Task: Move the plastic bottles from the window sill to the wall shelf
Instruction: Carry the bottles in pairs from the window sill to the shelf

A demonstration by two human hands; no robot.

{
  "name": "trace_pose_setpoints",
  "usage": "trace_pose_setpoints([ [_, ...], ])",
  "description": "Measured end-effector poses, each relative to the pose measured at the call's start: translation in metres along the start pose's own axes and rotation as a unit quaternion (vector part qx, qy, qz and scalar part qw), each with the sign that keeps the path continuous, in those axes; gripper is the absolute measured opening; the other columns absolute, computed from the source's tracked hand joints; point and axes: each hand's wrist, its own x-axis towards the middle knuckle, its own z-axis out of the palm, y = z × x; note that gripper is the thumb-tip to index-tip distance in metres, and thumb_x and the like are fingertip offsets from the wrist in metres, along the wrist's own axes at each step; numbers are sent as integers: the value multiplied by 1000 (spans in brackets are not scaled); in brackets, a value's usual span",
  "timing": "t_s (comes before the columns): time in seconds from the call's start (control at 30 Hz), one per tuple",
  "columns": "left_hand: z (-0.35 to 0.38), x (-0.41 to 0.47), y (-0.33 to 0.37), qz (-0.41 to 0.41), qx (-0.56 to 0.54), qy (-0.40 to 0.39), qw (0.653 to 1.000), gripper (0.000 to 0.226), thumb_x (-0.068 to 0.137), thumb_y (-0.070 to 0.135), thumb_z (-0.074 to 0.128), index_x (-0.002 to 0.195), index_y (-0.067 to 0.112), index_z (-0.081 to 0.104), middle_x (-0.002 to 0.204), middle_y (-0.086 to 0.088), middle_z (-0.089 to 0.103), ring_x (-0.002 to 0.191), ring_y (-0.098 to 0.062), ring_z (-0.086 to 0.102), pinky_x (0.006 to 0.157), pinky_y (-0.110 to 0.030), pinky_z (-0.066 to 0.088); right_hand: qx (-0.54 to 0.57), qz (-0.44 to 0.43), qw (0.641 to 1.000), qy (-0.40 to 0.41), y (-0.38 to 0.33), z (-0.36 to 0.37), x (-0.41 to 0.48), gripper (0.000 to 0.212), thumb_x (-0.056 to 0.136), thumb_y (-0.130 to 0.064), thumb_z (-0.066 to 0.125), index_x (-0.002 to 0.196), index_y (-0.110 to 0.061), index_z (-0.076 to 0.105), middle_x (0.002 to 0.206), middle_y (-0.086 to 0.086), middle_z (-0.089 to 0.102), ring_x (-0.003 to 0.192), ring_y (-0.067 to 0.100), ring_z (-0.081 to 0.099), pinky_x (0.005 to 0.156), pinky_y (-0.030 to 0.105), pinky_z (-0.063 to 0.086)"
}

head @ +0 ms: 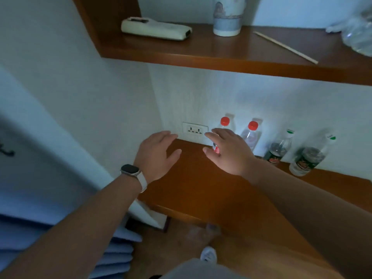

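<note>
Several plastic bottles stand in a row against the wall on a lower wooden ledge point(193, 178). Two have red caps: the left one point(225, 122) and its neighbour point(251, 134). Two have white-green caps: one point(280, 146) and the far right one point(310, 157). My right hand point(227, 151) hovers open just in front of the left red-capped bottle and hides its lower part; I cannot tell if it touches. My left hand point(157, 153), with a watch on the wrist, is open above the ledge and holds nothing. Above hangs the wooden wall shelf point(231, 55).
On the wall shelf lie a white remote-like device point(156, 29), a pale cup point(227, 23), a thin stick point(285, 47) and a clear plastic item point(358, 31) at the right edge. A wall socket point(194, 129) sits behind my hands. Blue fabric point(60, 218) is at lower left.
</note>
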Motion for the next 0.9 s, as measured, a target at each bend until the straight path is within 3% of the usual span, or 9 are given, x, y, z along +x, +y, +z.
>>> trace_pose_setpoints([
  [0.23,-40,-105,-49,-46,8,32,998,57,94,50,38,132,15,62,135,-11,61,123,-30,57,99,-51,47,-26,-91,995,-36,-103,5,-9,58,100,-56,28,150,-28,33,157,-1,30,144,22,24,115,42,20],
  [0.53,-81,-282,-114,-160,7,84,983,52,92,47,49,127,13,64,129,-11,63,116,-31,59,95,-47,49,-3,-242,968,-62,-263,27,-49,57,99,-55,33,148,-26,38,153,3,37,141,24,30,112,43,28],
  [0.7,-103,-389,-135,-248,24,113,962,52,91,46,48,130,15,63,131,-10,62,120,-30,57,99,-46,48,3,-329,941,-81,-352,43,-83,57,98,-53,39,147,-23,43,149,5,43,136,26,37,109,40,31],
  [0.83,-123,-471,-142,-336,38,153,929,54,88,48,46,127,16,65,131,-9,63,121,-31,57,101,-45,46,14,-407,909,-92,-425,53,-113,73,88,-63,24,140,-19,51,141,7,51,129,31,45,104,44,38],
  [0.9,-134,-510,-138,-380,46,162,909,56,88,50,44,129,18,64,133,-7,62,123,-31,56,100,-46,46,10,-446,889,-103,-462,57,-128,72,88,-63,26,142,-20,49,144,7,49,132,31,43,106,43,36],
])
